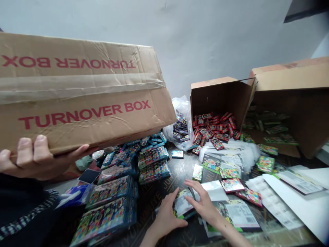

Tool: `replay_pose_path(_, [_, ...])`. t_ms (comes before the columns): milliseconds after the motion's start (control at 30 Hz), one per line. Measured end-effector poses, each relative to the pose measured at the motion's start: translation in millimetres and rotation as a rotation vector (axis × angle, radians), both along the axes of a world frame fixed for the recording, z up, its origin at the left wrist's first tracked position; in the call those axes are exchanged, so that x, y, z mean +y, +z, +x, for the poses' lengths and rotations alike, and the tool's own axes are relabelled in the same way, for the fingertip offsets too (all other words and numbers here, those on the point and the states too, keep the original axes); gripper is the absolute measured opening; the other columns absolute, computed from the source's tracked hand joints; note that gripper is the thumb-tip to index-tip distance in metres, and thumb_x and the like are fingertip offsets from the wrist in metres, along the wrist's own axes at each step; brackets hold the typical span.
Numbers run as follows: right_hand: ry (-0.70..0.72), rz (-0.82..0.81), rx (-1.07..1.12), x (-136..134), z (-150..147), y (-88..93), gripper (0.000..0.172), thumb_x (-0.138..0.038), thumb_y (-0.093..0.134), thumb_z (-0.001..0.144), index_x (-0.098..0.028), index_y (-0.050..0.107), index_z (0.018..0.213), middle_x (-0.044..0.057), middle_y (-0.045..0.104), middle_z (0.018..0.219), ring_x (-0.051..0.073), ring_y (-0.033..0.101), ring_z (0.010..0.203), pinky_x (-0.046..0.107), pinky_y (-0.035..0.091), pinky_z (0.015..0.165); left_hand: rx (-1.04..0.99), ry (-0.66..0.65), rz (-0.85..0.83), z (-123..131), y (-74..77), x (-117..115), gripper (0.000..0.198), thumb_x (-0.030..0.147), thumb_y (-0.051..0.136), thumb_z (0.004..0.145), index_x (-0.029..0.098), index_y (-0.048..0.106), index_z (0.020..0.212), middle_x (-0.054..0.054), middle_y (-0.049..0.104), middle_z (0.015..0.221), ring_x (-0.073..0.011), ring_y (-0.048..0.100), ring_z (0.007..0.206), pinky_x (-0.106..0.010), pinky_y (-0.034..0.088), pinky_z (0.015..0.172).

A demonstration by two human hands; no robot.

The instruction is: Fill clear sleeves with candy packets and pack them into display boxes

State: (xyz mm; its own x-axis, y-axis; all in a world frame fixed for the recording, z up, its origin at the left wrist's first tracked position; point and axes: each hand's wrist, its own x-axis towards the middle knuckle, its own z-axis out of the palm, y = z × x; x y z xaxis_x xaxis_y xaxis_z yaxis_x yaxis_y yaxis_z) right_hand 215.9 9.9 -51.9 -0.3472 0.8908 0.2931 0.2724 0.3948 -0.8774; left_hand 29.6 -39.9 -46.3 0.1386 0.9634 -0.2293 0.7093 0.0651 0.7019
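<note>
My left hand [168,212] is at the left edge of a flat printed pack [184,203], its fingers curved along the side and its thumb low at the front. My right hand [205,206] reaches over the pack's right edge, fingers bent and slightly apart on it. Between both hands the pack lies on the dark printed table surface [154,202]; a pale panel shows on its top, and the fingers cover part of its edges. Just beyond stand a small green-and-white box [197,172] and a small blue-and-white box [177,154]. Printed sheets [241,214] lie beside my right wrist.
Another person's hand [38,157] holds a big TURNOVER BOX carton [84,103] over the left side. Below it are stacked blue packs [108,209] and a phone [88,176]. Open cartons with red boxes [216,128] and green boxes [276,129] stand at back right.
</note>
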Motion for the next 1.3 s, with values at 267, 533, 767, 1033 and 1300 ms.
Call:
replay_pose_path(267, [-0.050, 0.011, 0.045, -0.1, -0.5, 4.5, 0.043, -0.036, 0.054, 0.081, -0.025, 0.046, 0.122, 0.007, 0.047, 0.128, 0.022, 0.039, 0.121, 0.041, 0.032, 0.102, 0.034, 0.040, 0.078, -1.6, 6.3, -0.6, 0.100, 0.028, 0.073, 0.047, 0.021, 0.027, 0.135, -0.009, 0.041, 0.132, -0.0266, 0.036, 0.120, -0.037, 0.025, 0.102])
replay_pose_path(533, [-0.109, 0.294, -0.284, 98.7, -5.7, 33.0, 0.043, -0.033, 0.055, 0.081, -0.018, 0.048, 0.120, 0.010, 0.043, 0.130, 0.020, 0.039, 0.120, 0.035, 0.032, 0.101, 0.311, -0.088, 0.120, -15.6, -20.8, 4.7, 0.094, 0.033, 0.069, 0.051, 0.020, 0.030, 0.135, -0.010, 0.045, 0.128, -0.0298, 0.036, 0.119, -0.041, 0.019, 0.103])
replay_pose_path(767, [-0.146, 0.226, -0.756, 245.0, -33.1, 48.5, 0.021, -0.024, 0.047, 0.088, -0.015, 0.057, 0.103, 0.008, 0.057, 0.107, 0.017, 0.053, 0.100, 0.035, 0.043, 0.088, 0.363, -0.158, 0.115, -34.1, -55.9, 9.2, 0.084, 0.051, 0.060, 0.062, 0.023, 0.030, 0.135, -0.010, 0.036, 0.138, -0.0342, 0.026, 0.126, -0.050, 0.010, 0.105])
replay_pose_path(1033, [-0.197, 0.129, -0.934, 290.7, -42.0, 43.4, 0.031, -0.031, 0.051, 0.086, -0.013, 0.050, 0.111, 0.009, 0.053, 0.111, 0.019, 0.055, 0.095, 0.039, 0.047, 0.080, 0.390, -0.176, 0.083, -42.9, -75.9, 13.3, 0.090, 0.056, 0.063, 0.057, 0.024, 0.031, 0.135, -0.011, 0.034, 0.139, -0.0380, 0.026, 0.126, -0.053, 0.012, 0.105])
replay_pose_path(1300, [-0.161, 0.297, -0.680, 230.2, -11.3, 67.2, 0.045, -0.021, 0.058, 0.075, -0.009, 0.046, 0.117, 0.014, 0.053, 0.113, 0.023, 0.049, 0.105, 0.033, 0.040, 0.090, 0.288, -0.110, 0.102, -27.5, -29.6, 10.9, 0.092, 0.052, 0.072, 0.050, 0.025, 0.037, 0.131, -0.012, 0.039, 0.134, -0.0340, 0.028, 0.126, -0.053, 0.007, 0.105])
